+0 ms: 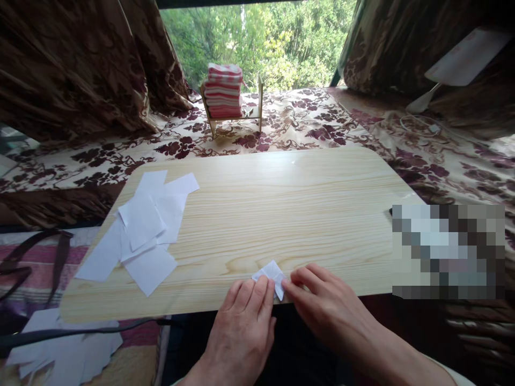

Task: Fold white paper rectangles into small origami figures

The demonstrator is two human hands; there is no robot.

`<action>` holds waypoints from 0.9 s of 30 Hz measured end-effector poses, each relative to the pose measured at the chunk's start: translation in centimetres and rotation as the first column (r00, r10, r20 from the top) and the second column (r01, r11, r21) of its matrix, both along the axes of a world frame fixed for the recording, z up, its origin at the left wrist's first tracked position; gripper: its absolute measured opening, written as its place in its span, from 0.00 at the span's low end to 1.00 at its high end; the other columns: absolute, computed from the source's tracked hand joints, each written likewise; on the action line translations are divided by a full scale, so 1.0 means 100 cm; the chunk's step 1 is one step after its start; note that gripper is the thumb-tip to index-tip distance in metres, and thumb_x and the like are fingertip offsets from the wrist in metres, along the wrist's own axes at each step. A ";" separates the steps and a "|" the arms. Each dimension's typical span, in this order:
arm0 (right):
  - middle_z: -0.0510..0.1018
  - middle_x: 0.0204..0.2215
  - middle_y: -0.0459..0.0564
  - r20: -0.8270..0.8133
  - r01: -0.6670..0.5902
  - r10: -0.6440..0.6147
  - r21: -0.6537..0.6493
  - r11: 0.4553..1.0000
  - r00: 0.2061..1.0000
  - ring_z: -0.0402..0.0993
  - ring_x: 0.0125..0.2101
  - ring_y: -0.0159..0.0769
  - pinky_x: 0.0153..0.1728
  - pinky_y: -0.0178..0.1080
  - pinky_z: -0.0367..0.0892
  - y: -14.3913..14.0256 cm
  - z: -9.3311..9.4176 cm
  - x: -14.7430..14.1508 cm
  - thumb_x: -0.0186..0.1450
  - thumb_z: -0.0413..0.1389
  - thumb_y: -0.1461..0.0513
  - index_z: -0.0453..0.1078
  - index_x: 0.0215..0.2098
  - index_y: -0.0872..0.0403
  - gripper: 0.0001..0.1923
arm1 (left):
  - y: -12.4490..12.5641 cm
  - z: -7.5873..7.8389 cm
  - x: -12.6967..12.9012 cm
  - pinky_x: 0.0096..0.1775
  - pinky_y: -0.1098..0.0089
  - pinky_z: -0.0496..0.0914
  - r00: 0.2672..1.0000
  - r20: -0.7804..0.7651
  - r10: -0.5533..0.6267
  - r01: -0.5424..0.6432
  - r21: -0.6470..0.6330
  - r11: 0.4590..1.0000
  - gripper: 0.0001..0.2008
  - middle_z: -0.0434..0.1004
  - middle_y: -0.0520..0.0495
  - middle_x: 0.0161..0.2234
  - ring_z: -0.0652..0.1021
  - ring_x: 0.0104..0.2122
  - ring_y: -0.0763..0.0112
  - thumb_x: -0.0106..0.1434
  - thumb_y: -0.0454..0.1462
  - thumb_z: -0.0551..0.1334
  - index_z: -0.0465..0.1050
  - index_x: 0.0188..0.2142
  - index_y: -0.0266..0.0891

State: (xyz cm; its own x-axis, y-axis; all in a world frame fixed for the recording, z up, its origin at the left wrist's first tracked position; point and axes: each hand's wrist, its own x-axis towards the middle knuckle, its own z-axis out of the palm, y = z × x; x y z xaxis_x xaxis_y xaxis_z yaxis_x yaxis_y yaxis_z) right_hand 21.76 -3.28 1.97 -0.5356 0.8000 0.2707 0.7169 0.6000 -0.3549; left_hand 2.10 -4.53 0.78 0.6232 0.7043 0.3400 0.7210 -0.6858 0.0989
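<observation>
A small folded piece of white paper (pixel 273 269) lies near the front edge of the table, with creases across it and one pointed corner toward me. My left hand (pixel 246 319) rests palm down over its left side, fingers stretched and fingertips pressing on it; the thumb is lower, off the paper. At the paper's right corner is my right hand (pixel 325 295), its index fingertip against the edge and the other fingers curled. The right thumb is mostly hidden, and the hand appears to pinch that corner.
Loose white paper sheets (pixel 145 222) overlap on the left of the wooden table (pixel 281 203). More paper pieces (pixel 68 348) lie lower left, beside a dark strap. Behind the table, a small wooden rack (pixel 260 107) holds folded red-and-white cloths (pixel 223 91). A blurred-out patch covers the right edge.
</observation>
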 end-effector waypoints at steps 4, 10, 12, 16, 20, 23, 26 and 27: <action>0.72 0.31 0.51 0.005 -0.022 0.022 -0.034 0.999 1.000 0.65 0.31 0.37 0.29 0.38 0.63 0.011 0.006 0.004 0.66 0.49 0.70 0.70 0.34 0.55 0.09 | 0.005 0.000 -0.005 0.53 0.60 0.60 0.999 0.014 -0.041 0.041 0.004 0.999 0.17 0.76 0.41 0.49 0.71 0.47 0.59 0.68 0.32 0.50 0.71 0.52 0.28; 0.73 0.32 0.49 0.073 -0.099 0.105 -0.090 0.991 0.992 0.66 0.32 0.38 0.29 0.37 0.62 0.025 0.008 0.004 0.63 0.56 0.69 0.72 0.37 0.54 0.07 | 0.011 -0.001 -0.012 0.57 0.55 0.55 0.994 0.052 -0.097 0.098 -0.020 0.995 0.16 0.76 0.43 0.48 0.71 0.48 0.60 0.68 0.32 0.51 0.70 0.52 0.31; 0.73 0.33 0.50 0.080 -0.123 0.128 -0.062 0.990 0.989 0.65 0.32 0.38 0.29 0.38 0.62 0.025 0.008 0.005 0.64 0.55 0.69 0.72 0.38 0.55 0.06 | 0.011 -0.001 -0.012 0.59 0.53 0.53 0.993 0.067 -0.098 0.101 -0.036 0.994 0.16 0.76 0.44 0.49 0.70 0.48 0.61 0.68 0.32 0.52 0.70 0.52 0.32; 0.73 0.32 0.50 0.103 -0.172 0.171 0.003 0.985 0.980 0.64 0.31 0.38 0.30 0.39 0.60 0.023 0.007 0.008 0.69 0.50 0.68 0.71 0.38 0.56 0.08 | 0.011 -0.002 -0.013 0.61 0.52 0.50 0.990 0.101 -0.100 0.106 -0.052 0.993 0.16 0.76 0.44 0.49 0.70 0.48 0.61 0.67 0.32 0.55 0.70 0.53 0.32; 0.72 0.31 0.50 0.111 -0.188 0.184 0.031 0.982 0.977 0.63 0.30 0.37 0.30 0.39 0.59 0.023 0.003 0.008 0.70 0.48 0.67 0.70 0.36 0.56 0.09 | 0.011 -0.003 -0.012 0.61 0.51 0.49 0.989 0.112 -0.100 0.108 -0.065 0.992 0.16 0.76 0.43 0.49 0.70 0.48 0.61 0.66 0.31 0.55 0.70 0.53 0.31; 0.72 0.31 0.50 0.095 -0.192 0.189 0.023 0.981 0.977 0.63 0.31 0.37 0.31 0.39 0.58 0.023 0.002 0.005 0.70 0.49 0.68 0.70 0.35 0.56 0.09 | 0.011 -0.003 -0.012 0.61 0.51 0.49 0.989 0.118 -0.095 0.103 -0.068 0.992 0.16 0.76 0.43 0.48 0.69 0.48 0.61 0.66 0.31 0.55 0.70 0.53 0.31; 0.72 0.29 0.49 0.070 -0.169 0.169 -0.007 0.986 0.983 0.62 0.30 0.37 0.30 0.38 0.57 0.023 0.002 0.003 0.68 0.51 0.68 0.70 0.33 0.56 0.08 | 0.010 -0.004 -0.012 0.61 0.51 0.48 0.988 0.124 -0.090 0.099 -0.073 0.992 0.16 0.76 0.43 0.48 0.69 0.48 0.61 0.66 0.31 0.55 0.70 0.53 0.31; 0.72 0.29 0.49 0.069 -0.148 0.149 -0.022 0.989 0.986 0.62 0.30 0.37 0.29 0.38 0.57 0.023 0.002 0.002 0.68 0.52 0.68 0.69 0.31 0.55 0.08 | 0.010 -0.004 -0.012 0.61 0.51 0.48 0.988 0.124 -0.088 0.097 -0.076 0.992 0.16 0.76 0.43 0.48 0.69 0.48 0.61 0.67 0.31 0.54 0.70 0.53 0.31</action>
